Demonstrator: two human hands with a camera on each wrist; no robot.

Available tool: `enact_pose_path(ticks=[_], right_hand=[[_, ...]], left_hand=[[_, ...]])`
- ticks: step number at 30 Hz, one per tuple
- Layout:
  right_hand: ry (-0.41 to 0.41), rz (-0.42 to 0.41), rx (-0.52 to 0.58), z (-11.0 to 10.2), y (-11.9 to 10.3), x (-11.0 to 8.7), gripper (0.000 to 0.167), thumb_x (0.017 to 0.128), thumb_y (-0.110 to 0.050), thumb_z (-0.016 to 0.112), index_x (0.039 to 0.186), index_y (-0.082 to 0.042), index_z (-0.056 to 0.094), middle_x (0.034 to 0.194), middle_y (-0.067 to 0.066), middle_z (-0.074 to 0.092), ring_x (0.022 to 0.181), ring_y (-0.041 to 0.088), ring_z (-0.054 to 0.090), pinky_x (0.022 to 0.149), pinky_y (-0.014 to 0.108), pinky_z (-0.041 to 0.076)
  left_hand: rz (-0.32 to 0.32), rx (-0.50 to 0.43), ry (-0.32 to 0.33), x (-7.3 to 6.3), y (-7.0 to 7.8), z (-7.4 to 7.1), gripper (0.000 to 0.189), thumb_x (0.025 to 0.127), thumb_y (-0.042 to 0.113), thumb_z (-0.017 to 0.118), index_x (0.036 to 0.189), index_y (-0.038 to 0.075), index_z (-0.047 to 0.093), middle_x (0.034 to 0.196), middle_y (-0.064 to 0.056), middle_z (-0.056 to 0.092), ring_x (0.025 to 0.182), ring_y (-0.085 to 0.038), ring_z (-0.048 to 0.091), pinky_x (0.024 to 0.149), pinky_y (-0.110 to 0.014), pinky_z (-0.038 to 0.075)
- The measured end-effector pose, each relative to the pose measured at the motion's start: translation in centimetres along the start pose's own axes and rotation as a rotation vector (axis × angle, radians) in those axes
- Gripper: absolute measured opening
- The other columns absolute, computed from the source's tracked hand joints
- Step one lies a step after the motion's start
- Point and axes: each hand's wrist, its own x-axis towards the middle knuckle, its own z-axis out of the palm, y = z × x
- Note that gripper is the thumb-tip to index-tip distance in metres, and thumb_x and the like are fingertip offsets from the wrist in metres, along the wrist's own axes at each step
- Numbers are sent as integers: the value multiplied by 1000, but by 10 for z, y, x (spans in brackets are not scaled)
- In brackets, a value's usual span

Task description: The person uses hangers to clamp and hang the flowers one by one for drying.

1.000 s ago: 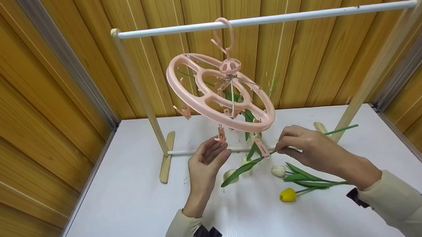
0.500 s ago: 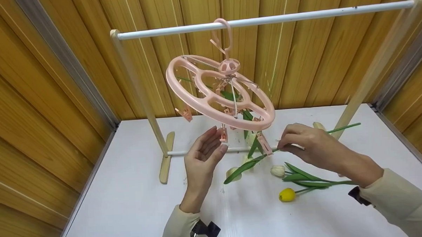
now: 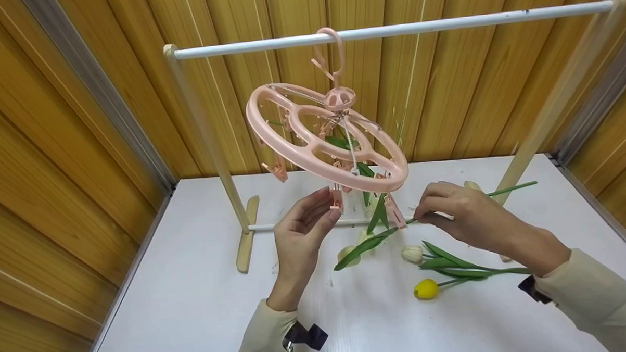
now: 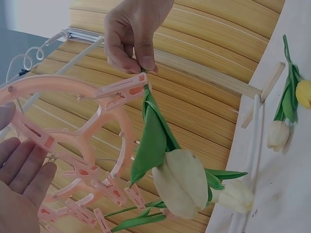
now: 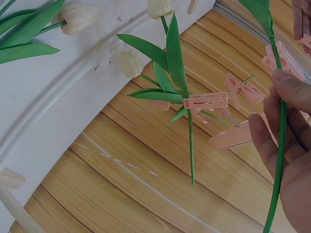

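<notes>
My right hand (image 3: 465, 217) pinches the green stem (image 5: 281, 145) of a white tulip (image 4: 180, 184) between thumb and fingers. The bloom points down and to the left, behind its leaf (image 3: 361, 251). A pink clothespin (image 3: 395, 213) meets that stem beside my fingertips; whether it bites the stem, I cannot tell. My left hand (image 3: 298, 239) holds another pink clothespin (image 4: 33, 131) between thumb and fingers. Both pegs dangle from a round pink hanger (image 3: 307, 158), which tilts down to the right. Behind it, another tulip hangs by its stem in a clothespin (image 5: 206, 100).
The hanger's hook sits over the white rail (image 3: 443, 24) of a wooden-legged rack. On the white table (image 3: 192, 305) lie a white tulip (image 3: 412, 254) and a yellow tulip (image 3: 426, 289), right of centre. Wood-patterned panels (image 3: 58, 179) stand around the table.
My left fingers open slightly from the clothespin, then come together around it. The hanger swings a little, carrying its front pegs to the right. My right hand shifts slightly right with the tulip.
</notes>
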Motion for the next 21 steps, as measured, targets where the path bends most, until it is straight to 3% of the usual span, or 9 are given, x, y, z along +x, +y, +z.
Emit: enact_pose_path(ticks=[12,16,21], right_hand=[[-1,10,6,-1,0,-1,41,69,17,92,95,-11,77,96,-5,69,84,13,71,77,14,59],[-7,12,1,-1,0,-1,40,70,16,91,96,-11,77,96,-5,70,85,13,71,76,18,60],[-15,26,8,-1,0,-2,40,70,16,91,96,-11,78,96,-5,70,85,13,71,78,14,58]], left_hand=[[26,-53,-38,3,0,5,40,93,8,83,128,-8,69,119,-15,75,109,-31,74,95,-44,61],[20,-37,-43,3,0,5,39,93,9,83,126,-7,71,117,-14,76,105,-30,74,91,-42,63],[23,-14,-51,3,2,5,38,93,5,82,128,-6,71,112,-13,74,101,-28,74,88,-42,64]])
